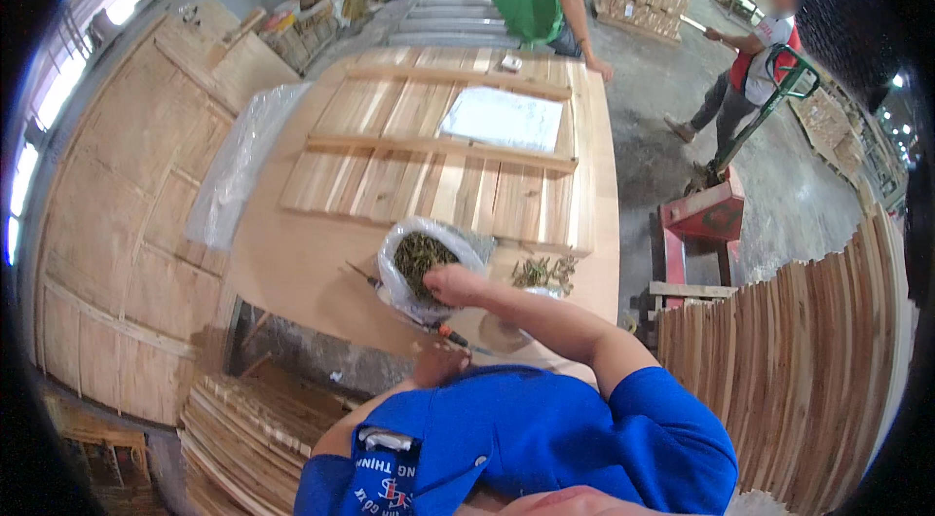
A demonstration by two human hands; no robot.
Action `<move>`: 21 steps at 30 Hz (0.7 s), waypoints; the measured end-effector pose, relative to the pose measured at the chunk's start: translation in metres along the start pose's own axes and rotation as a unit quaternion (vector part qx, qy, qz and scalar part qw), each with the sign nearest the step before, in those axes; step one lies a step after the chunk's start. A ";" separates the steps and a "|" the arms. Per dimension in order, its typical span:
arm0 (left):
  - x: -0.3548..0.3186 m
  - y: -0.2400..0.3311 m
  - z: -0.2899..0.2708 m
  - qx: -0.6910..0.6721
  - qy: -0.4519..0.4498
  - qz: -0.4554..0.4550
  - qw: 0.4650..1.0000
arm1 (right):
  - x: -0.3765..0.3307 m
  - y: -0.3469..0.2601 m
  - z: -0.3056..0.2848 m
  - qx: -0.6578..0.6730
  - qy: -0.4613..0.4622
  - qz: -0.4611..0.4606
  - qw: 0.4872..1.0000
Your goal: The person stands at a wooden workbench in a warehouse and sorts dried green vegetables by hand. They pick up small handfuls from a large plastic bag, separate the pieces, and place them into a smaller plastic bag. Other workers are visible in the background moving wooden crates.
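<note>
1. Pale wood tops the broad table (292,268), which carries everything within reach of the hands.
2. A slatted panel (380,187) lies flat across it, stiff by its look and probably heavy; opposite edges would be the place to grip.
3. The whitish plastic bag (387,251) sits open at the panel's near edge. It should be soft and slump easily (thin stuff, liable to tear if tugged), so I'd support it from beneath.
4. The right hand (445,284) reaches into the bag, fingers bunched, tips hidden; whether they pinch anything, I can't tell. The left hand (440,362) is low, near an orange-handled tool (449,333); I can't make out its grip.
5. Small brownish pieces (417,255) fill the bag, with a loose heap (536,272) to its right: likely light singly, best pinched mid-length.
</note>
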State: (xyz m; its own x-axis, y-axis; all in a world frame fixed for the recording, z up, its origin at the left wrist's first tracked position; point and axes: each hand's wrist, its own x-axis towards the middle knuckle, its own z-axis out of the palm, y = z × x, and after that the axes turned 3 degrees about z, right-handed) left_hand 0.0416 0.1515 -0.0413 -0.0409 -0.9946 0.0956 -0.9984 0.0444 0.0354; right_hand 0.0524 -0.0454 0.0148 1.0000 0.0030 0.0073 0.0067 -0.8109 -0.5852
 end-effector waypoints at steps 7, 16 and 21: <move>-0.019 -0.001 0.006 -0.087 0.068 -0.036 0.993 | -0.005 -0.019 -0.016 0.230 0.117 0.095 0.962; -0.011 -0.002 0.005 -0.214 -0.007 -0.101 0.972 | -0.021 -0.018 -0.037 0.858 -0.038 0.128 0.497; -0.006 -0.001 -0.011 -0.212 -0.088 -0.111 0.967 | -0.018 -0.020 -0.034 0.905 -0.050 0.127 0.404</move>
State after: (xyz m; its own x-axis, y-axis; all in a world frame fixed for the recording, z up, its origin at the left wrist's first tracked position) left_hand 0.0431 0.1581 -0.0311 0.1290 -0.9829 -0.1315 -0.8789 -0.1747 0.4438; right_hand 0.0343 -0.0489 0.0544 0.9641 0.1513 -0.2184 -0.1944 0.9619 -0.1920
